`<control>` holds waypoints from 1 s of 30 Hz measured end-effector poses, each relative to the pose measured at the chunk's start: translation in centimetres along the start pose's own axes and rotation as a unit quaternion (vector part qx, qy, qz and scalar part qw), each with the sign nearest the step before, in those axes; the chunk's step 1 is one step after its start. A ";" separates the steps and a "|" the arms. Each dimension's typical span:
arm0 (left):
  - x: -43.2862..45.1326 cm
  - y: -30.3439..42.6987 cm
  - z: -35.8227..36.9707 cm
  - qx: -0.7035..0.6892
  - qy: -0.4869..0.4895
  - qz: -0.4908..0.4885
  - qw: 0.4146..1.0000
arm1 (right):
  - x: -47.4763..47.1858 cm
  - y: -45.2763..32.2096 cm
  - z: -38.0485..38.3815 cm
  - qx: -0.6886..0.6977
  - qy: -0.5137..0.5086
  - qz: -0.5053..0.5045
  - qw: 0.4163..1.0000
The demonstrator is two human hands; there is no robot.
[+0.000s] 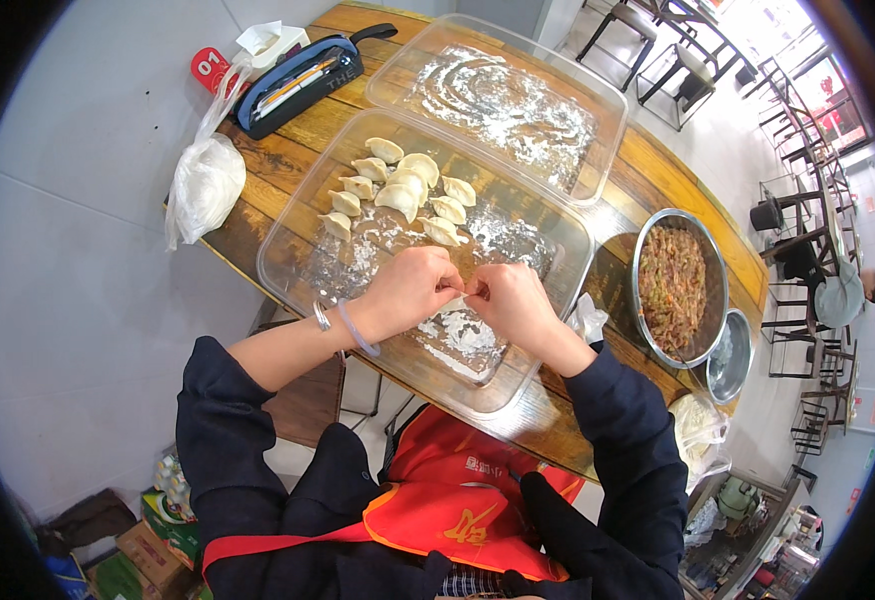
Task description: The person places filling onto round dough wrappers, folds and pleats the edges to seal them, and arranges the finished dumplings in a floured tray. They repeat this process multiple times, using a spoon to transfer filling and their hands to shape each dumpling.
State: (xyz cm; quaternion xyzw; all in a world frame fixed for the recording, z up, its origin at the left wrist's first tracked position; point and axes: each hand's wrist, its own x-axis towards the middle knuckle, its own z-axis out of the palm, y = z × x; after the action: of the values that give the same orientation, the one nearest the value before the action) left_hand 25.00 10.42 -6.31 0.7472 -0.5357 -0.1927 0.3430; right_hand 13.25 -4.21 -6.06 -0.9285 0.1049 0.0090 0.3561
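My left hand (416,285) and my right hand (511,301) meet above the near plastic tray, fingertips pinching the edge of a piece of dumpling dough (454,304) between them. Much of that dough is hidden by the fingers. Floured and clear, the near plastic tray (287,225) holds several folded dumplings (400,191) in rows at its far left part. A second clear plastic tray (610,150) with smeared flour lies beyond it. To the right stands a metal bowl (638,259) of minced filling (671,289).
A smaller metal bowl (737,352) touches the filling bowl. Plastic bags lie at the table's left edge (209,187) and right edge (696,435). A pencil case (299,82) and tissue box (280,45) stand at the far left. Tables and stools fill the room's right side.
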 end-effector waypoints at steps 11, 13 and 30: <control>0.0 0.3 0.3 0.025 0.004 0.001 1.000 | -0.8 -0.5 -0.2 -0.040 -0.015 0.023 0.999; 0.0 0.2 0.5 0.027 -0.015 0.002 1.000 | -0.7 -0.2 0.1 -0.041 -0.005 0.014 0.999; -1.7 -0.6 -1.2 -0.009 0.002 -0.053 0.999 | -1.4 -1.3 -0.2 -0.081 0.027 -0.002 0.996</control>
State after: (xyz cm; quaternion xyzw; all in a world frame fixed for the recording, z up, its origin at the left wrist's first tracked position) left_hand 25.59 12.46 -6.05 0.7715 -0.4930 -0.2136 0.3407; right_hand 12.15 -3.15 -4.99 -0.9543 0.1117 -0.0088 0.2771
